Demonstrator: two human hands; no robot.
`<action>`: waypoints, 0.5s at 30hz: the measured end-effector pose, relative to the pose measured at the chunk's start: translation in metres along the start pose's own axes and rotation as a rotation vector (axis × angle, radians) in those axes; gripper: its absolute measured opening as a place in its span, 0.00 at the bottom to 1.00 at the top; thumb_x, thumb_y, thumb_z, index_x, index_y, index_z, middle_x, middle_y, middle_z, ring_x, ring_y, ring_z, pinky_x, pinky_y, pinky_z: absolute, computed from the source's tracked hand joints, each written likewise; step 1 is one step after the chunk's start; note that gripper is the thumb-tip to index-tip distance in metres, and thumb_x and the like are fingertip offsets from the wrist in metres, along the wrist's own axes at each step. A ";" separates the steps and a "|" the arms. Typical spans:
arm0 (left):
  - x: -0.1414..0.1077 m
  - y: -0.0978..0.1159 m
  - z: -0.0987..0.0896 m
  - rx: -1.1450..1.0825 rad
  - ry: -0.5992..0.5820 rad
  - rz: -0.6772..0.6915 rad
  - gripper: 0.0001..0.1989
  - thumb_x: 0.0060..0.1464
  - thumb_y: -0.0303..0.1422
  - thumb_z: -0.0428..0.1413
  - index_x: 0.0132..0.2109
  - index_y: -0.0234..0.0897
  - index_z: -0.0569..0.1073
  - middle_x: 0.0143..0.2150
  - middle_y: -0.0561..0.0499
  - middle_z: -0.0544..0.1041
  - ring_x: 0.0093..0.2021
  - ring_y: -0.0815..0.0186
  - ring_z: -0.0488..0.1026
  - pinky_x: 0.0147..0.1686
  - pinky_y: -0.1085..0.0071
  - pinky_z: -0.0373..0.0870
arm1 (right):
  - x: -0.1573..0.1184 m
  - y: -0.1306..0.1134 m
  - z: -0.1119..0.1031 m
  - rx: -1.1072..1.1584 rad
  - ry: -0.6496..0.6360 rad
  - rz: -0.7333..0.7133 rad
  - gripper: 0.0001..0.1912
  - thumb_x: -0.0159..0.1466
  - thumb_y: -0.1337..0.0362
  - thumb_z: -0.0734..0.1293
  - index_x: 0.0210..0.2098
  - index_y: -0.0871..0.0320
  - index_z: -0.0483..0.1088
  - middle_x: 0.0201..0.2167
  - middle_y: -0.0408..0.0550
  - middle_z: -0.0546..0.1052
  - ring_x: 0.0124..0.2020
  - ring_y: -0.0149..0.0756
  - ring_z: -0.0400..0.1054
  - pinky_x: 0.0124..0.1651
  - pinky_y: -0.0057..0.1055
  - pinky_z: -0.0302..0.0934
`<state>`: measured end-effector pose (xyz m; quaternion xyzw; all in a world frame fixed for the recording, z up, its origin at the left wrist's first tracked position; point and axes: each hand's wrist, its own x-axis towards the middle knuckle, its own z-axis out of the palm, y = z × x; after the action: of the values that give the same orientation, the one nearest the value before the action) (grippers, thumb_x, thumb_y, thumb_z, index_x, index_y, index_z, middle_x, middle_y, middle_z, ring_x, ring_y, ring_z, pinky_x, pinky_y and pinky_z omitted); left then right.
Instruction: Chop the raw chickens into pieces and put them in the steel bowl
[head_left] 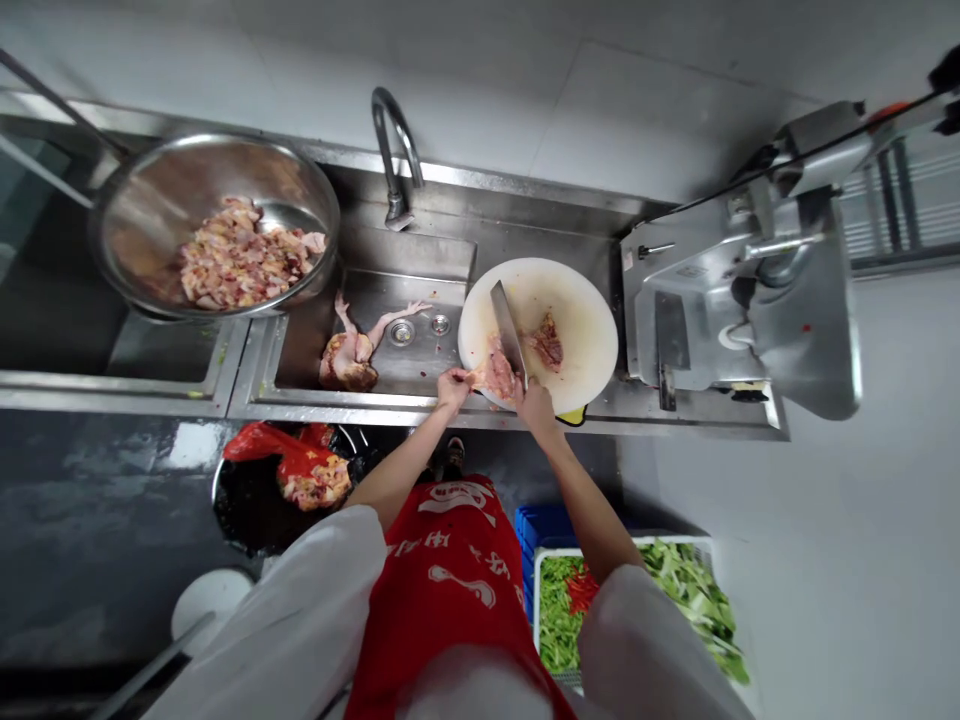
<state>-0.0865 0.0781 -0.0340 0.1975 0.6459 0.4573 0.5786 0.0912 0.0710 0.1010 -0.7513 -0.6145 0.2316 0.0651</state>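
On the round white cutting board lies a piece of raw chicken, and my left hand pinches its left end at the board's near edge. My right hand is wrapped round the handle of a cleaver. The blade points away from me across the board, along the right side of that chicken piece. To the right of the blade rests a darker chunk of chicken, touched by neither hand. A whole raw chicken with its legs stretched out lies in the sink left of the board.
A large steel bowl of chopped chicken stands at the left. Behind the sink rises a faucet. A slicing machine with another cleaver occupies the right. Below are a vegetable crate and a black-lined bin.
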 end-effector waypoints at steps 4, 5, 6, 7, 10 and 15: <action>-0.002 0.006 -0.003 0.004 0.005 0.004 0.10 0.45 0.26 0.63 0.26 0.35 0.68 0.17 0.58 0.69 0.14 0.73 0.65 0.17 0.78 0.60 | 0.031 0.021 -0.007 0.076 -0.176 0.073 0.24 0.72 0.50 0.56 0.46 0.63 0.72 0.32 0.56 0.79 0.28 0.38 0.72 0.33 0.29 0.61; -0.003 0.007 -0.003 0.007 0.001 0.003 0.10 0.45 0.26 0.63 0.26 0.35 0.68 0.17 0.58 0.69 0.14 0.73 0.65 0.17 0.77 0.60 | 0.035 0.028 -0.015 0.088 -0.160 0.093 0.24 0.72 0.49 0.55 0.45 0.63 0.72 0.31 0.56 0.79 0.26 0.38 0.72 0.32 0.29 0.60; -0.004 0.007 -0.002 0.010 -0.001 0.003 0.10 0.45 0.27 0.63 0.27 0.35 0.68 0.17 0.58 0.69 0.14 0.73 0.65 0.17 0.77 0.61 | 0.035 0.035 -0.023 0.082 -0.112 0.108 0.25 0.72 0.49 0.55 0.45 0.63 0.71 0.31 0.57 0.78 0.26 0.38 0.72 0.32 0.29 0.60; -0.004 0.007 -0.002 0.010 0.000 0.001 0.10 0.45 0.27 0.64 0.27 0.35 0.68 0.18 0.58 0.69 0.14 0.73 0.66 0.17 0.77 0.61 | 0.032 0.040 -0.029 0.059 -0.042 0.113 0.25 0.72 0.49 0.54 0.44 0.63 0.71 0.31 0.58 0.79 0.28 0.40 0.72 0.32 0.30 0.59; -0.004 0.006 0.000 -0.001 0.006 -0.011 0.12 0.44 0.29 0.66 0.27 0.35 0.68 0.19 0.57 0.70 0.15 0.73 0.66 0.18 0.77 0.62 | -0.002 0.043 -0.026 -0.052 0.094 0.076 0.23 0.73 0.50 0.54 0.43 0.63 0.71 0.32 0.61 0.78 0.34 0.44 0.74 0.36 0.31 0.58; -0.003 0.006 0.000 -0.004 -0.003 -0.036 0.13 0.42 0.30 0.68 0.27 0.34 0.69 0.19 0.57 0.71 0.15 0.73 0.66 0.19 0.77 0.62 | -0.066 0.033 -0.007 -0.092 -0.020 0.025 0.17 0.72 0.54 0.57 0.40 0.61 0.70 0.30 0.57 0.78 0.33 0.42 0.73 0.35 0.30 0.56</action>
<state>-0.0878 0.0790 -0.0277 0.1855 0.6475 0.4478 0.5881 0.1148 0.0015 0.1125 -0.7589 -0.6156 0.2115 0.0216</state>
